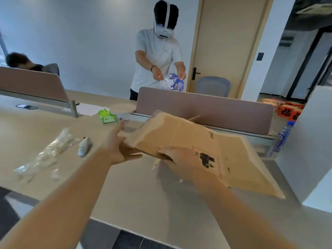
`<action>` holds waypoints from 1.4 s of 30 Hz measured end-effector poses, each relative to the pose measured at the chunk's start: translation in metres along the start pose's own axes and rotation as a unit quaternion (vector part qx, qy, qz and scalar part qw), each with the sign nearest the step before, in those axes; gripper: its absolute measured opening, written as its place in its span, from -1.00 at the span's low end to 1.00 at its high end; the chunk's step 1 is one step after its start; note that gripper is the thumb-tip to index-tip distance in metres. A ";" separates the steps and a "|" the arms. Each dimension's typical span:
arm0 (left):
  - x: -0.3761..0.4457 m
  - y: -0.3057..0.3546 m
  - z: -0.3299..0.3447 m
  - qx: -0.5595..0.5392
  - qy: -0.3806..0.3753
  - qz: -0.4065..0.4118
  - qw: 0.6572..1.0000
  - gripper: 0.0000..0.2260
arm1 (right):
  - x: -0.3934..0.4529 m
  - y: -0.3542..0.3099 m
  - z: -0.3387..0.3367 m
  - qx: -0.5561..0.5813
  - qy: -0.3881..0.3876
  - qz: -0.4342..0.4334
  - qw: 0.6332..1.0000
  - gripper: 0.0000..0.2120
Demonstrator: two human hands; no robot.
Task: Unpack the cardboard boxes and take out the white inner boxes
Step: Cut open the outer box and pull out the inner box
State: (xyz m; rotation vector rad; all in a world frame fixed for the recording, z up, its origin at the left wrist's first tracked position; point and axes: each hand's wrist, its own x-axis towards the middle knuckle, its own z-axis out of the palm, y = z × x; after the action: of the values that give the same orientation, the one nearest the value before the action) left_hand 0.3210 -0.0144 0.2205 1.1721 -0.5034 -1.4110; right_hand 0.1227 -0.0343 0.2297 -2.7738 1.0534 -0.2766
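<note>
— Centre right of the frame, what is seen?
— A flattened cardboard box (203, 150) is held above the worktop (136, 191), gripped at its near edge by the right hand (177, 157).
— Left hand (119, 145)?
— Fingers spread wide, touching the box's left end.
</note>
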 end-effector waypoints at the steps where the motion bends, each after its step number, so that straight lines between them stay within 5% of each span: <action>1: -0.009 -0.011 -0.010 0.018 0.022 -0.012 1.000 -0.33 | -0.006 -0.007 0.013 0.010 -0.034 -0.006 0.999 -0.63; 6: -0.044 -0.064 -0.050 0.154 0.142 -0.073 0.975 -0.31 | -0.042 -0.001 0.068 0.111 -0.097 0.078 0.986 -0.57; 10: -0.051 -0.093 -0.051 0.309 0.187 -0.014 0.932 -0.43 | -0.058 0.021 0.083 0.091 -0.083 0.135 0.983 -0.48; 14: -0.038 -0.114 -0.029 0.437 0.153 0.018 0.886 -0.40 | -0.066 0.045 0.093 0.060 -0.094 0.188 0.976 -0.41; 26: 0.092 -0.124 0.042 0.598 -0.030 0.100 0.794 -0.47 | -0.017 0.130 0.102 0.038 -0.047 0.293 0.954 -0.44; 36: 0.247 -0.157 0.067 0.804 -0.110 0.151 0.564 -0.40 | 0.049 0.216 0.160 0.035 -0.090 0.384 0.918 -0.43; 42: 0.276 -0.184 0.046 0.837 -0.111 0.137 0.518 -0.41 | 0.068 0.236 0.203 0.024 -0.154 0.399 0.903 -0.41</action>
State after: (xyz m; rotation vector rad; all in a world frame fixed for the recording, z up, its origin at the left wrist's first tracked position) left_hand 0.2410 -0.2396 -0.0141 2.1227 -2.4523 -0.3554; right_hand 0.0683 -0.2370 -0.0103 -1.9993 1.8988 0.2348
